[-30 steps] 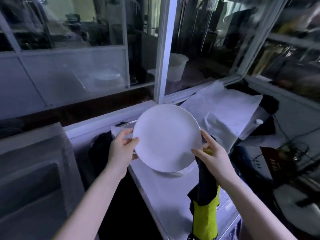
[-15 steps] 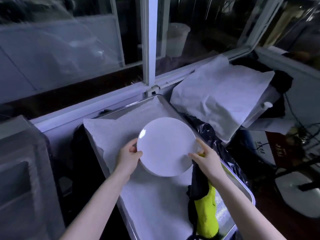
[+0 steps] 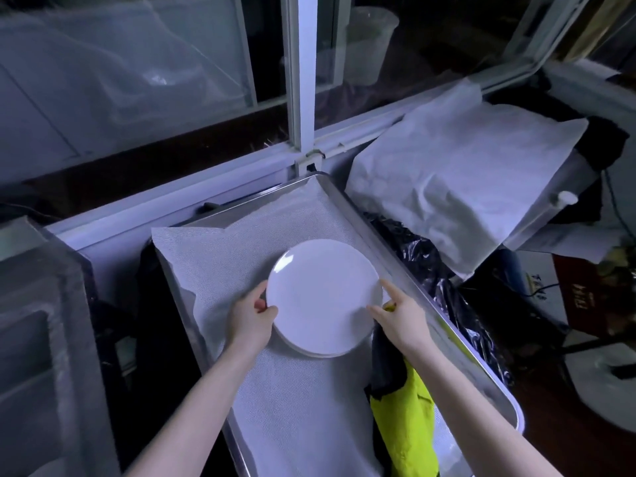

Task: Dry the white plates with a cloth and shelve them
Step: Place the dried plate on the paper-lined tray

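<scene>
A round white plate lies on top of another white plate whose rim shows just beneath it, on a metal tray lined with white mesh. My left hand grips the plate's left edge, thumb on top. My right hand holds the right edge with thumb and forefinger and also pinches a black and yellow-green cloth that hangs down under my wrist.
A window frame post rises behind the tray. To the right lie crumpled black plastic and a bulky thing under white paper. A grey moulded block stands at the left.
Both hands have lowered the plate from in front of the window onto the plate on the tray. The view has tilted down, showing the whole tray.
</scene>
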The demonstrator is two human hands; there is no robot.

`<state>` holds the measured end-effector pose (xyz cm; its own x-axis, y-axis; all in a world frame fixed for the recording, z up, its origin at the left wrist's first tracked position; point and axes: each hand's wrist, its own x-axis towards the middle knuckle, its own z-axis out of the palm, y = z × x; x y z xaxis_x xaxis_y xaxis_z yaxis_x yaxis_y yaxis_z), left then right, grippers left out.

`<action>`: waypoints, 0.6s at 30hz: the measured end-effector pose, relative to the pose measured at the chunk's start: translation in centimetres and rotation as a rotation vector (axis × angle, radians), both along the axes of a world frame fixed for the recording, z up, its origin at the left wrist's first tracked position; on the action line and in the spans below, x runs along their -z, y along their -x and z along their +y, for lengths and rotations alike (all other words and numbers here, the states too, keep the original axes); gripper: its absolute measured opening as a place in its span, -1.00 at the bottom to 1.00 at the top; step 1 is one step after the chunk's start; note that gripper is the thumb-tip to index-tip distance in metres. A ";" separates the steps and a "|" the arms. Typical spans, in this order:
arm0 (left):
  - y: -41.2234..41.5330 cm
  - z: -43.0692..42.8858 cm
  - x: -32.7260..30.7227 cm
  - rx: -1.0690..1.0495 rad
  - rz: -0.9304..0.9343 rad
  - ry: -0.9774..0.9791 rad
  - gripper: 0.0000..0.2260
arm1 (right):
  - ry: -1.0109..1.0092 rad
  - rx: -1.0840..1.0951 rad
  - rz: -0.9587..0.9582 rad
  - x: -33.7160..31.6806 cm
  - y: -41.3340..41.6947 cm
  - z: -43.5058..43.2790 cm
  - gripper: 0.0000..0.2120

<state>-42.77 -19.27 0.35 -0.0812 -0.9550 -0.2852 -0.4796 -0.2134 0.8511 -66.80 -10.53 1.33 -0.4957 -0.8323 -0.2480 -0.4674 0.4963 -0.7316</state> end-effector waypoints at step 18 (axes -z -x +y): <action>-1.4 1.3 -1.3 -0.026 -0.062 0.045 -0.56 | 0.048 0.043 0.111 -2.9 -2.9 1.2 -0.42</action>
<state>-41.40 -18.00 1.61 -0.0401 -0.9686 -0.2452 -0.5265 -0.1881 0.8291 -63.89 -9.37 4.20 -0.5534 -0.8193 -0.1499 -0.5259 0.4833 -0.6999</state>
